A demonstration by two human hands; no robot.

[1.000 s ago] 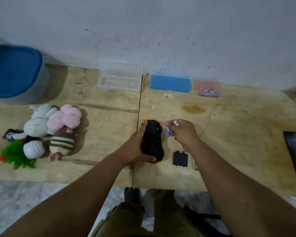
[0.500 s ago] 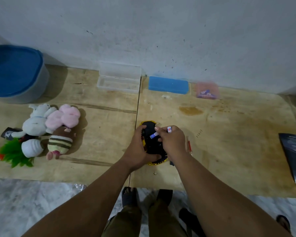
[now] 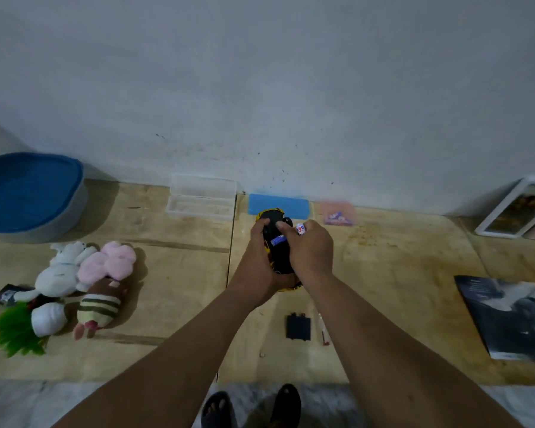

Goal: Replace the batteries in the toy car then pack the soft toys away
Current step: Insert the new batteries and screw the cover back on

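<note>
The left hand (image 3: pixel 261 261) cups the upturned toy car (image 3: pixel 277 242) at the table's twelve o'clock. The right hand (image 3: pixel 311 248) pinches one battery (image 3: pixel 279 241) into it, probably holding a second battery (image 3: pixel 300 229). Light, rigid plastic: grip its flanks. Batteries are smooth and roll.

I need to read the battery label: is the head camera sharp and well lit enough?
Head view: dim, flat light, soft shadows beside the soft toys; wide-angle bending at the edges; the battery in the right hand shows large letters only, small print blurred.
</note>
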